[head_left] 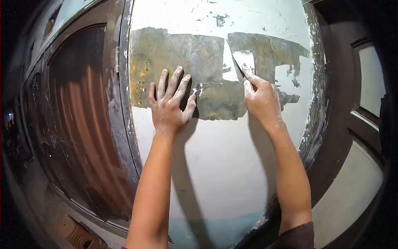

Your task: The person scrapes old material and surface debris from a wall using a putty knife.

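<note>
A wall panel [226, 162] with a white coating fills the middle of the head view. Across its upper part runs a bare grey-brown patch [219, 101] with ragged edges and leftover white bits. My left hand [168, 110], dusted white, rests against the wall at the patch's left side with its fingers spread. In my right hand [264, 99] is a scraper [248, 56], gripped with the index finger stretched along it. The scraper's flat blade lies at the patch, right of centre; my fingers hide its handle.
On the left stands a dark door [83, 112] with reddish-brown panels and a hinge [117, 59]. Dark frames with pale panels [352, 199] stand at the right. A brown perforated block [76, 234] lies at the lower left. Paint-spattered trim [317, 83] borders the wall.
</note>
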`<state>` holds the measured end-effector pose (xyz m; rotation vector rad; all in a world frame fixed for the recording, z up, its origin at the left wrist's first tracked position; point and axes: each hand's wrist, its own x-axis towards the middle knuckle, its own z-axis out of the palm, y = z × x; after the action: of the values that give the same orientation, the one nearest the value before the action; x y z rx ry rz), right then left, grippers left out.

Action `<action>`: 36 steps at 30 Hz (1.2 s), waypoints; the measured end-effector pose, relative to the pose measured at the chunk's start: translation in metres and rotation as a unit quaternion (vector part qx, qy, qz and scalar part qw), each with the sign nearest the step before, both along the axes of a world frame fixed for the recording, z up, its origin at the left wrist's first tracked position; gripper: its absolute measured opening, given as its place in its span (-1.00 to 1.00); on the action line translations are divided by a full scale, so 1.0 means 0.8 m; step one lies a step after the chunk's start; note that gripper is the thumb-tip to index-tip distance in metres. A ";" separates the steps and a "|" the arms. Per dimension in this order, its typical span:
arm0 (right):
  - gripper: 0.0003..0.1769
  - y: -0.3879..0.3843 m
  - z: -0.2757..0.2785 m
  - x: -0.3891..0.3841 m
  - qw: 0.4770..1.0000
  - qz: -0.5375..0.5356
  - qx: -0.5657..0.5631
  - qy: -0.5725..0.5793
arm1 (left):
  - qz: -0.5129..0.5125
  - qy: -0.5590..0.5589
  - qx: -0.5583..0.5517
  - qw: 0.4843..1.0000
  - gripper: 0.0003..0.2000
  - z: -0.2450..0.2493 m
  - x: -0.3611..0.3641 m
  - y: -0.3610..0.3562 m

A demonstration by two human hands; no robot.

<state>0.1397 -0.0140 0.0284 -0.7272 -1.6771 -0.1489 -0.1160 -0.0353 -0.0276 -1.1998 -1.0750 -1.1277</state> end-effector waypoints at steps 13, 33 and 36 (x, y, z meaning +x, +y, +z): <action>-0.69 0.021 -0.022 -0.010 0.997 -0.002 0.076 0.034 | -0.007 0.000 0.004 1.000 -0.46 0.000 -0.001 0.000; -0.70 0.030 -0.013 -0.012 0.996 0.000 0.079 0.040 | -0.007 -0.003 0.002 1.000 -0.48 -0.001 0.001 -0.001; -0.67 0.022 -0.004 -0.015 0.998 -0.011 0.052 0.031 | -0.008 -0.005 0.004 1.000 -0.48 -0.001 0.000 0.001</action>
<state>0.1273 0.0037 0.0255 -0.6654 -1.5907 -0.2257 -0.1157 -0.0341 -0.0285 -1.1992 -1.0689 -1.1507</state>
